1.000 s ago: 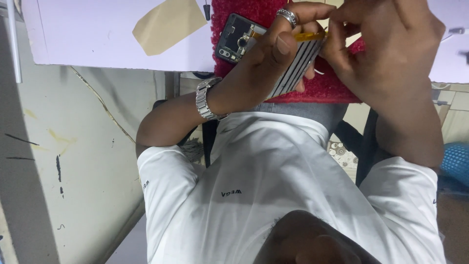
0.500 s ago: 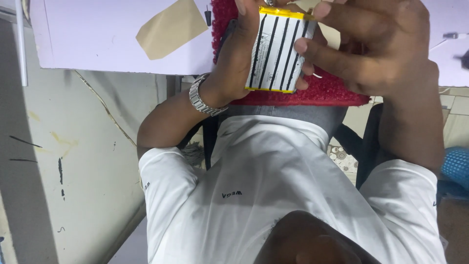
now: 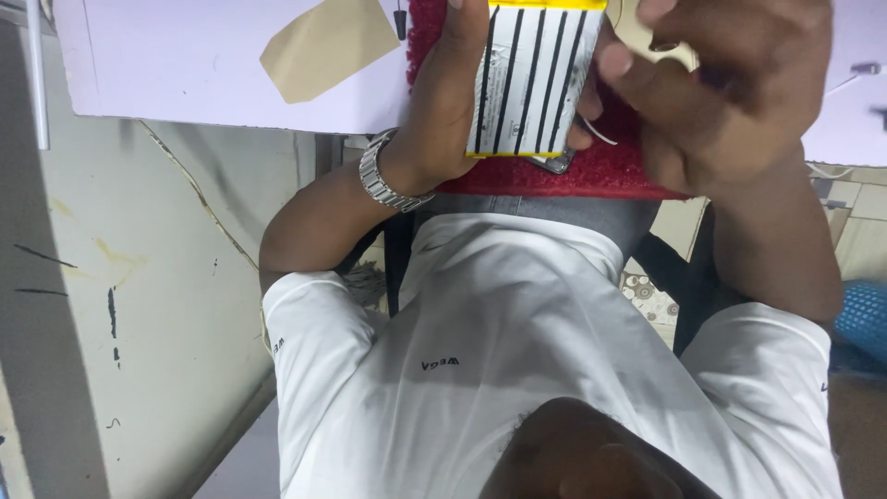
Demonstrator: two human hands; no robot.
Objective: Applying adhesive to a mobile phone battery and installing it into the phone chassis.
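Holding a flat battery pack (image 3: pixel 531 79), white w/ black stripes and yellow edging, a person in a white shirt works over a red mat (image 3: pixel 637 176) on a pale tabletop (image 3: pixel 185 65). The left hand (image 3: pixel 443 111), steel watch (image 3: pixel 388 180) at the wrist, has its grip closed round the pack's left edge, thumb side hidden behind it. The right hand (image 3: pixel 730 92) is blurred; its fingertips (image 3: pixel 614 65) touch the pack's right edge, but whether that grip pinches or only rests there can't be told.

The pack sits upright-ish btwn the two hands, lifted off the mat, its lower edge just above the corner of a phone (image 3: pixel 552 164) lying on the mat. A thin white strip (image 3: pixel 601 137) curls out near the pack's lower right corner, beside the right hand's fingers.

Risks, as judged from this: a soft pack squeezed from both edges may bend or crease, esp. if the hands twist against each other. A one-sided hold could let it slip onto the phone below. The loose strip could snag on a finger and tear.

A tan paper scrap (image 3: pixel 328 51) lies on the tabletop, well apart to the left.
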